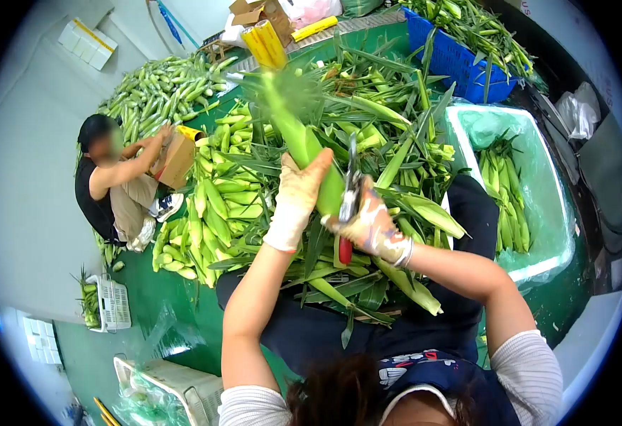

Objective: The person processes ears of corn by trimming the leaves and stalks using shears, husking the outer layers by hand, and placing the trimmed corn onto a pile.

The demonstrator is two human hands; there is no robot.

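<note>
My left hand [299, 190], in a pale work glove, is wrapped round a green ear of corn [302, 142] in its husk. The ear slants up and away, and its leafy far end is blurred. In my right hand [376, 226], in a patterned glove, are pruning shears [351, 190] with a red handle. Their metal jaws point upward beside the ear's lower right side; whether they touch it I cannot tell. Beneath both hands lie loose husk leaves and corn [389, 163]. Left of them spreads a heap of trimmed ears [215, 202].
A person [123, 170] sits at the left beside a cardboard box [176, 160], near a pile of wrapped corn [162, 89]. A white bin [563, 192] with a green liner holds corn at my right. Behind it stands a blue crate [460, 67] of leaves. White baskets [116, 305] stand lower left.
</note>
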